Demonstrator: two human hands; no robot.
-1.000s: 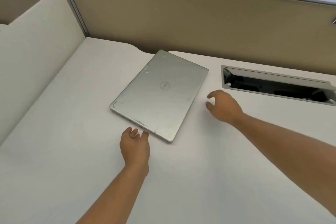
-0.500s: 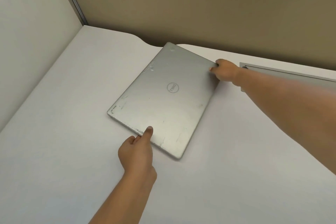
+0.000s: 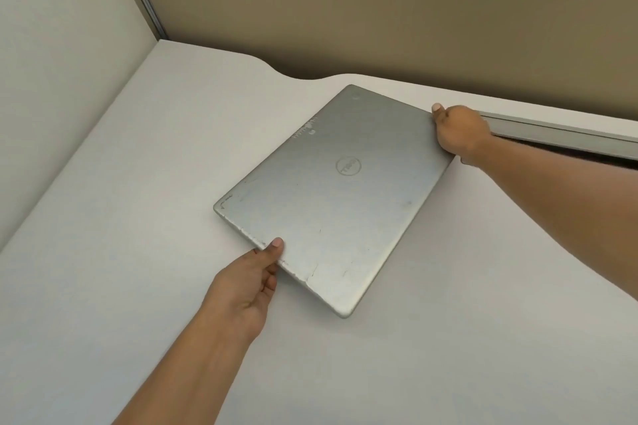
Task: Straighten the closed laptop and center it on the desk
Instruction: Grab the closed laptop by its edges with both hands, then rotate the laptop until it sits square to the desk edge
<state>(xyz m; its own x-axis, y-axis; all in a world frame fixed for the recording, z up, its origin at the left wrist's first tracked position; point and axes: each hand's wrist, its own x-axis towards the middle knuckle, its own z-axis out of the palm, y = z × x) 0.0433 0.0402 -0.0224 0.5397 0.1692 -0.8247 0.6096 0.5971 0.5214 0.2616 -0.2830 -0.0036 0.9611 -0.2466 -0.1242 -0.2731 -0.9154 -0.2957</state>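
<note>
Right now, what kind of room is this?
Probably an office cubicle: a white desk with tan partition walls behind it, a closed silver laptop, and a cable slot cut into the desk.

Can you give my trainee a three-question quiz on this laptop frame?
1. True or false: the laptop lies square to the desk edge.
2. Which hand holds the laptop's far right corner? A. left hand B. right hand C. neither
3. Fill in: the left hand's thumb rests on the laptop's ____.

Key:
1. False. It sits skewed, one corner pointing at the camera.
2. B. The right hand grips that corner beside the cable tray.
3. Lid, near the front left edge, with the fingers curled under the rim.
</note>
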